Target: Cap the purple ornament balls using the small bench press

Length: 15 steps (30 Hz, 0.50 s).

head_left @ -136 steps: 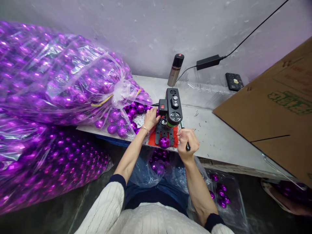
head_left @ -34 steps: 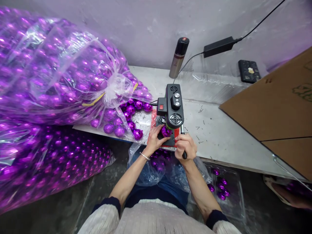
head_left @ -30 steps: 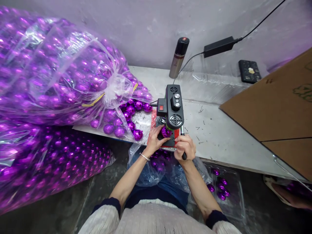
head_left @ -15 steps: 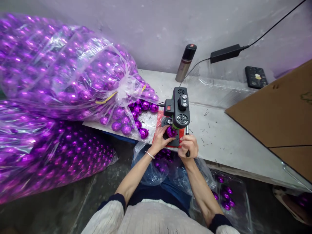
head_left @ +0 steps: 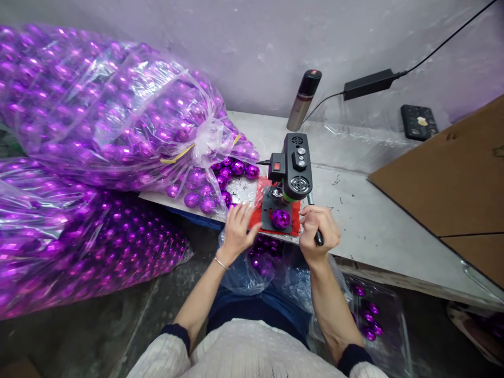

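A shiny purple faceted ball [head_left: 281, 218] rests on the dark base plate [head_left: 269, 216] of a small black press machine [head_left: 298, 167]. My right hand [head_left: 319, 231] is wrapped round the machine's lever handle [head_left: 319, 239], whose black end sticks out below the fingers. My left hand [head_left: 239, 229] is off the ball, with fingers spread, close to loose purple balls [head_left: 207, 205] at the table's left edge. Those fingers partly cover the nearest loose ball. Red sheeting [head_left: 256, 215] lies under the machine.
Big clear bags [head_left: 118, 115] of purple balls crowd the left. A spray can [head_left: 304, 100] and black power adapter [head_left: 368, 85] stand behind the machine. A black phone-like object [head_left: 419, 122] and cardboard box [head_left: 444, 194] are at right. Several balls sit in a clear container [head_left: 388, 315] below.
My left hand has let go of the ball on the base plate and moved left, its fingers opening. My right hand and the lever have swung slightly outward to the right.
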Tool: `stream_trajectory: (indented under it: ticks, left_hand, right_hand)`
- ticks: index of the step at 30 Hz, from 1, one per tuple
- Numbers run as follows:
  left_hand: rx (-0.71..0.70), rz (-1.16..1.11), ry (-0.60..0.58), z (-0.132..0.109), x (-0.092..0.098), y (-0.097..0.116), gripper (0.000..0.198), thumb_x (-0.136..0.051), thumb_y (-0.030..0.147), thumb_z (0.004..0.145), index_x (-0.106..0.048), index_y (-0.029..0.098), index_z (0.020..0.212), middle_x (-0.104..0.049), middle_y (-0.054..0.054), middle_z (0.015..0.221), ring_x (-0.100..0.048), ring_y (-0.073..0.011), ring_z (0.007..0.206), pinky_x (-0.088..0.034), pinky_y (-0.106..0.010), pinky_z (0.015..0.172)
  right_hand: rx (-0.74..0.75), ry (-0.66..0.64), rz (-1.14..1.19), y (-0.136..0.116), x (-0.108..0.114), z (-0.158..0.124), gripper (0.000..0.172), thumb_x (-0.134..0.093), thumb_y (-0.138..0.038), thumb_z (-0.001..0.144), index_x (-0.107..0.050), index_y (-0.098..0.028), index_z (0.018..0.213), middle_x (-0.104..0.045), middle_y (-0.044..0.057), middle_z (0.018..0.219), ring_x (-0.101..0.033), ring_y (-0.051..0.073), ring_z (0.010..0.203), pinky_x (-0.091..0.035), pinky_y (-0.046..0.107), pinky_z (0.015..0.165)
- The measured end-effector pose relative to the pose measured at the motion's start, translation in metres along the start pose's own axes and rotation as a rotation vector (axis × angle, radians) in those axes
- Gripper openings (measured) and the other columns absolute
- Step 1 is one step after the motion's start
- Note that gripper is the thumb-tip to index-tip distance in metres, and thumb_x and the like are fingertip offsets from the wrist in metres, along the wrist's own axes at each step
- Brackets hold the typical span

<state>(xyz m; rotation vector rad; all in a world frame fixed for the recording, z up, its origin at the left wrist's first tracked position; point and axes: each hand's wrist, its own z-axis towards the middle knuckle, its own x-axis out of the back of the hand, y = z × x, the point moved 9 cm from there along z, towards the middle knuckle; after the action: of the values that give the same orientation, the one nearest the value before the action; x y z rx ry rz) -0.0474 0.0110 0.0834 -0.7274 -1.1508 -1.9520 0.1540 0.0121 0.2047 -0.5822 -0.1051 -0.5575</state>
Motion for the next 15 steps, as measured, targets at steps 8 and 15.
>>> stream_trajectory:
  ticks: [8,15]
  left_hand:
    - [0.150,0.444,-0.348,0.034,0.017,-0.034,0.054,-0.062,0.025,0.094,-0.052,0.013,0.146,-0.062,-0.022,0.138,-0.066,-0.0349,0.113,-0.051,-0.049,0.097]
    - [0.181,-0.119,-0.030,0.043,0.009,-0.019,0.059,-0.067,0.046,0.093,-0.052,0.017,0.142,-0.066,-0.016,0.136,-0.065,-0.0290,0.125,-0.054,-0.041,0.104]
  right_hand:
    - [0.038,-0.006,0.016,-0.001,0.000,0.001,0.022,-0.051,-0.012,0.095,-0.059,-0.022,0.077,-0.068,0.000,0.075,-0.068,0.015,0.072,-0.050,0.030,0.065]
    - [0.060,-0.022,-0.019,-0.004,-0.001,-0.001,0.021,-0.050,-0.014,0.097,-0.059,-0.022,0.079,-0.068,0.001,0.076,-0.067,0.015,0.072,-0.051,0.030,0.065]
